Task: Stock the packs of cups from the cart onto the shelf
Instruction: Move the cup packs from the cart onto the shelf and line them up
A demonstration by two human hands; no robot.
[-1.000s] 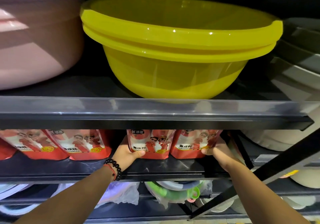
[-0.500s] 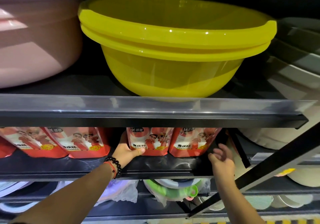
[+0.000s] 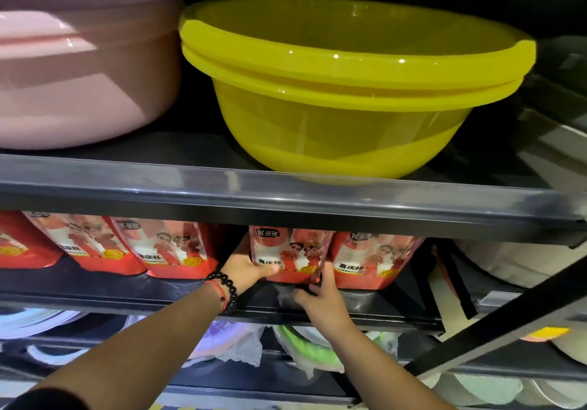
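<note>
The left hand [image 3: 246, 270] grips the left edge of a red pack of cups [image 3: 290, 255] standing on the middle shelf [image 3: 381, 301], while the right hand [image 3: 320, 295] presses straight fingers against its right lower edge, apparently squaring it upright in the row.

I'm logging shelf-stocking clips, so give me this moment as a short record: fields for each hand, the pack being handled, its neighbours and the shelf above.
left hand: left hand grips the left lower edge of the red printed cup pack, thumb on its front
right hand: right hand touches that pack's right lower corner, fingers fairly straight
pack position: upright on the dark middle shelf
right neighbour: another red pack, close beside it
left neighbours: leaning red packs
shelf above: stacked yellow plastic basins, pink plastic tub
</note>
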